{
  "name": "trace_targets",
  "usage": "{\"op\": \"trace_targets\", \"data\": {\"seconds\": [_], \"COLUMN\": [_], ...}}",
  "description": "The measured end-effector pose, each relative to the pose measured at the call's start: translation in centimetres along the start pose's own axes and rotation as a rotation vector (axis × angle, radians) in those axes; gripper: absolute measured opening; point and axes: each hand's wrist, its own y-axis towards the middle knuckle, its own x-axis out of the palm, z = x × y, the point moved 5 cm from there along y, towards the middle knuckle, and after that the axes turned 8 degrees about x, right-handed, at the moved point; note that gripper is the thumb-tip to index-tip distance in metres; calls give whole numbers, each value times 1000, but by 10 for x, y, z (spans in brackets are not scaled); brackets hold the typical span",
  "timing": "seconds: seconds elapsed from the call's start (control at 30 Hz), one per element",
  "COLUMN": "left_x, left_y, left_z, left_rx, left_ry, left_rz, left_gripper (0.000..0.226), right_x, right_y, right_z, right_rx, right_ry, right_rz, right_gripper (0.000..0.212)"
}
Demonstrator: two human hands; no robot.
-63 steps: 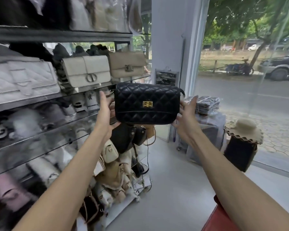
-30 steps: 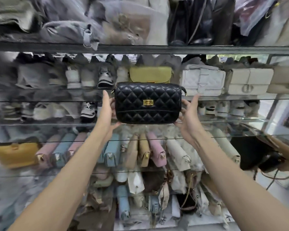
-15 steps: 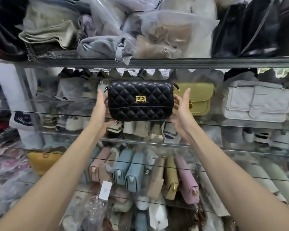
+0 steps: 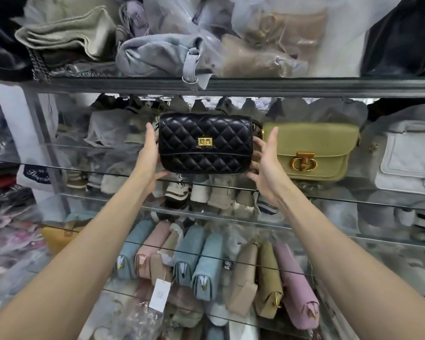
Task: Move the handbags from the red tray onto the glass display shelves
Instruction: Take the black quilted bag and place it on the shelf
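Black quilted handbag [image 4: 205, 143] upright between both hands, left hand [image 4: 149, 155] cupping its left end, thumb under it, right hand [image 4: 265, 163] fingers curled on its right end, olive handbag [image 4: 312, 150] just beyond right hand, glass shelf [image 4: 329, 195] below.

Two hands [image 4: 146, 155] [image 4: 265, 165], one black quilted handbag [image 4: 205, 143], one olive handbag [image 4: 312, 150], one white handbag [image 4: 407, 163], three blue purses [image 4: 133, 251] [image 4: 188, 256] [image 4: 207, 266]

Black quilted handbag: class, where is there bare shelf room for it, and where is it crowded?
Bare glass: middle shelf, front strip left of the olive handbag, where the left hand and right hand hold the black quilted handbag. Crowded: wrapped bags on the top shelf, white bag beyond the olive one, pastel purses below.
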Motion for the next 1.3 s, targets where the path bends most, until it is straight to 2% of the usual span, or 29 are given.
{"op": "trace_targets", "data": {"seconds": [0.23, 0.33, 0.4, 0.53, 0.7, 0.77, 0.83, 0.97, 1.0, 1.07, 1.13, 1.2, 1.3], "left_x": [-9, -11, -11, -15, -16, -17, -20, -30, -33, -37, -40, -37, -6], "left_y": [45, 62, 71, 83, 92, 92, 93, 102, 99, 87, 77, 67, 50], "left_z": [-17, -29, -34, -42, -47, -48, -50, -63, -61, -49, -44, -41, -35], "left_rx": [-33, -56, -67, -102, -59, -51, -40, -18, -10, 40, 116, 194, 228], "left_ry": [-13, -23, -22, 2, 38, 68, 81, 128, 141, 157, 192, 166, 67], "left_rz": [-96, -145, -178, -222, -158, -160, -172, -104, -66, 26, 119, 158, 19], "left_gripper": [52, 65, 65, 85, 70, 70, 77, 112, 106, 68, 46, 36, 31], "right_x": [14, 19, 21, 22, 23, 24, 27, 32, 30, 26, 20, 12, -10], "right_y": [24, 34, 39, 47, 48, 47, 43, 32, 31, 24, 12, -4, -36], "right_z": [6, 7, 11, 19, 23, 24, 23, 19, 20, 21, 23, 24, 22], "right_rx": [-11, -16, -8, 8, 8, 3, -5, -7, -11, 4, 28, 19, -24], "right_ry": [7, -19, -26, -79, -123, -124, -157, -192, -186, -209, -256, -264, -275], "right_rz": [72, 109, 138, 140, 152, 153, 162, 233, 247, 300, 360, 409, 477], "right_gripper": [83, 78, 77, 80, 74, 72, 70, 69, 69, 70, 70, 66, 47]}}
